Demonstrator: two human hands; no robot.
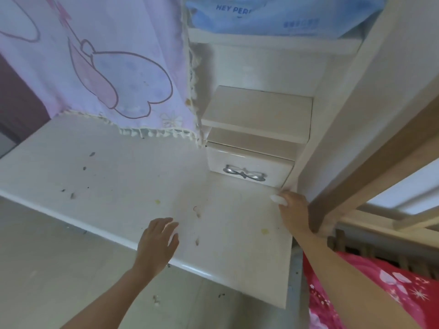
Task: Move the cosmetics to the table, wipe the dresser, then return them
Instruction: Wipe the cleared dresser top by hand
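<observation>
The white dresser top (123, 176) is bare of cosmetics and carries dark specks and yellowish stains. My left hand (156, 243) hovers over its front edge, palm down, fingers relaxed and holding nothing. My right hand (291, 210) is at the back right corner of the top, just below the small drawer (249, 166) with a silver bow handle. Its fingers are bent toward the surface, and something small and whitish shows at the fingertips; whether that is nails or a held thing is unclear. No cosmetics are in view.
A purple patterned cloth (107, 67) hangs over the dresser's back. A small shelf (259, 110) sits above the drawer, and a blue pack (285, 15) lies on a higher shelf. A wooden bed frame (370, 176) and red patterned fabric (380, 293) are at the right.
</observation>
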